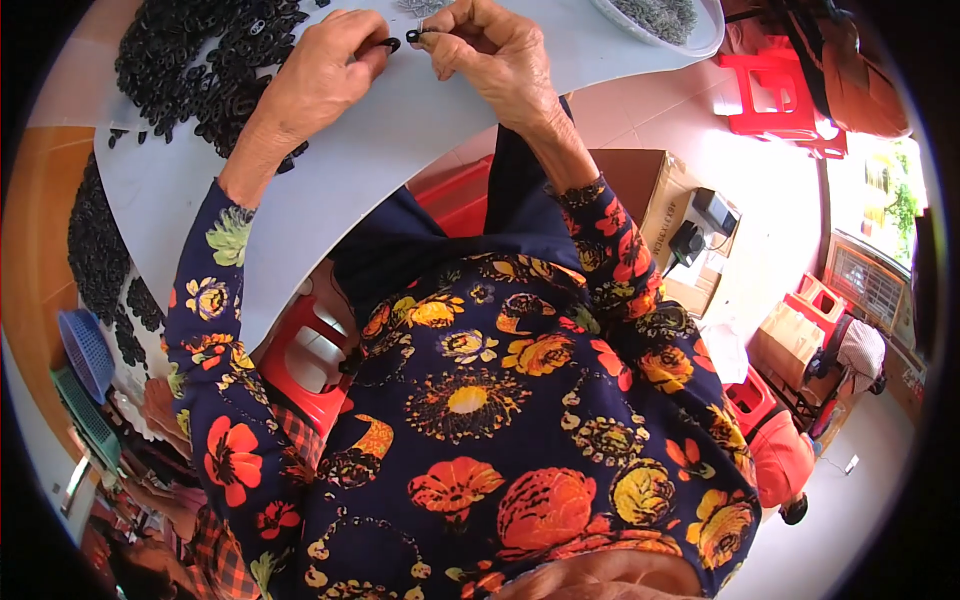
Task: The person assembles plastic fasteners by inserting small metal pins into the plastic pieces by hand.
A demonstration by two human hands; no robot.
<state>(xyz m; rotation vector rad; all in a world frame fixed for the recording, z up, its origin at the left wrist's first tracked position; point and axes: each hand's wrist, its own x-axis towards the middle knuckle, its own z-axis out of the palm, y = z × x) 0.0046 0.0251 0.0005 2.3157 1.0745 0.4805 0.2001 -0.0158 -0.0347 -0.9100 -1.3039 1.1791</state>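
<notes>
Over the table (400, 120), your L hand (325, 75) pinches a sm. blk piece (393, 44), R hand (500, 65) a blk loop (413, 36); prob. light, stiff, slick: hold by edges.

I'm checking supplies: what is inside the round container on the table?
Small grey pieces are heaped in the container. Whatever lies beneath the top layer is covered, and so is the bottom.

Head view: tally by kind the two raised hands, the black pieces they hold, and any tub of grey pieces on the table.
Left hand, right hand: 2
Left black piece, right black piece: 2
Tub: 1
Total: 5
</notes>
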